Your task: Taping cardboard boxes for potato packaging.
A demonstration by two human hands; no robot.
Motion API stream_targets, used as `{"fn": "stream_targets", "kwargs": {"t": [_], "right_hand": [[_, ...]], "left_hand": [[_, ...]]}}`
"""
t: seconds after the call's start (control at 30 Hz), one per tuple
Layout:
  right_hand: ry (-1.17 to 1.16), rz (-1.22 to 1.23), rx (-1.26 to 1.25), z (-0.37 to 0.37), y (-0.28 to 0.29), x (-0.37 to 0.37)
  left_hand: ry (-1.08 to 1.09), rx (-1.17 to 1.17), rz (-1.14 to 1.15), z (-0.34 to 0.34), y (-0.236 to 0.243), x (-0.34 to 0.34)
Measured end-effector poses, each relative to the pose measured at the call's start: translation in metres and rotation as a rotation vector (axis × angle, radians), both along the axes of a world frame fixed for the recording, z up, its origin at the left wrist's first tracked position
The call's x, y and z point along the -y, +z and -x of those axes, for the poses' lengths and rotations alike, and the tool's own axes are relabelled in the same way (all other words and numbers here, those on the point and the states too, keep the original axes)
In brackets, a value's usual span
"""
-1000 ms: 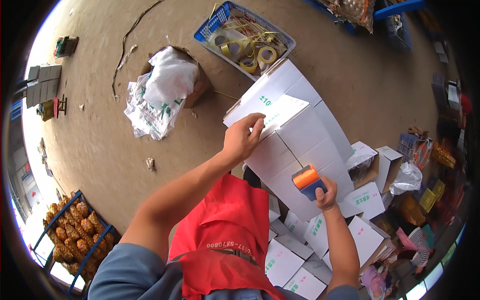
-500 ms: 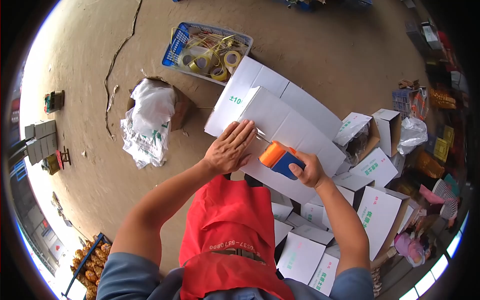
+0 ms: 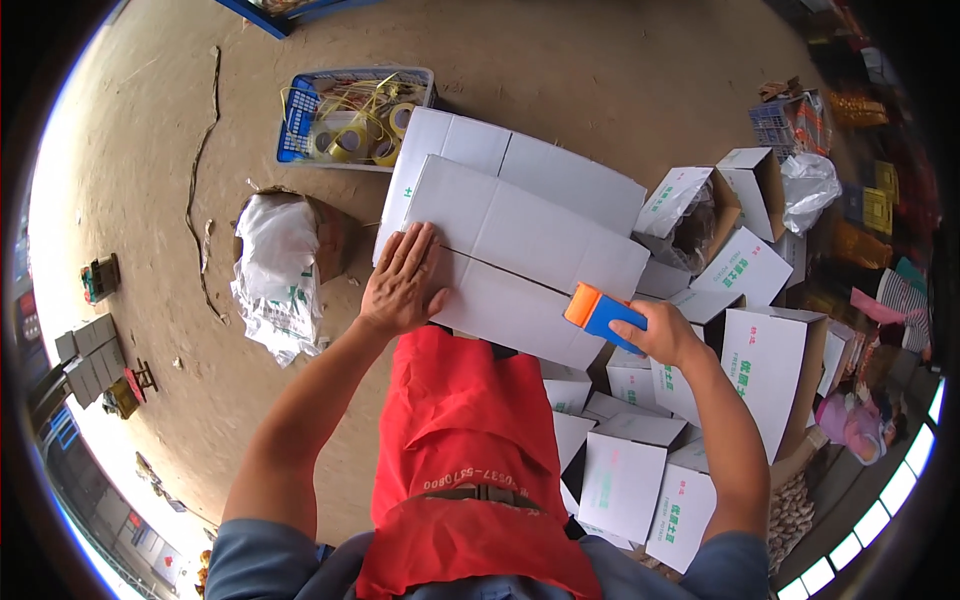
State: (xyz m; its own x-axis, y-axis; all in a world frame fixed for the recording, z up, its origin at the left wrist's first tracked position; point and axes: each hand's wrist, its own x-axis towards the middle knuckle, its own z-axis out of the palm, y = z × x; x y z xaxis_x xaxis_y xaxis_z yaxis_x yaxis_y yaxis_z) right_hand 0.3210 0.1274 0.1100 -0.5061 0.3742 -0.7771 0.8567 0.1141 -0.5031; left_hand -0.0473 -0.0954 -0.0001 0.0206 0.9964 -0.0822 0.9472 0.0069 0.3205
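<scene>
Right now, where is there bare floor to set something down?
A bare patch of brown floor lies beyond the white cardboard box under your left hand, between the blue plastic basket of yellow tape rolls and the blue plastic crate. More lies between the white plastic bags and your left forearm. White cardboard cartons with green print crowd your right side.

The right hand [image 3: 660,332] hides part of the tape dispenser [image 3: 614,322]. Beyond the big box [image 3: 545,232], a blue frame [image 3: 262,18] is cut off; well right of the box, yellow things [image 3: 877,208] blur.
</scene>
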Motion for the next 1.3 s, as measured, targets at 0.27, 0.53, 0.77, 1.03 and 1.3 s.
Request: {"fn": "stream_targets", "kwargs": {"t": [0.27,0.53,0.77,1.03,1.3], "right_hand": [[0.005,-0.03,0.026,0.007,-0.003,0.006],[0.035,-0.194,0.024,0.002,-0.019,0.015],[0.1,-0.238,-0.012,-0.039,-0.029,0.014],[-0.003,-0.137,0.016,-0.154,-0.036,-0.021],[0.09,-0.028,-0.006,-0.185,-0.084,-0.032]], "left_hand": [[0.015,-0.025,-0.003,-0.003,0.003,-0.005],[-0.115,0.178,-0.078,-0.088,0.019,-0.034],[-0.184,0.078,0.077,-0.119,-0.004,-0.042],[-0.166,0.023,0.111,-0.125,0.007,-0.058],[-0.173,-0.053,0.092,-0.111,-0.017,-0.023]]}}
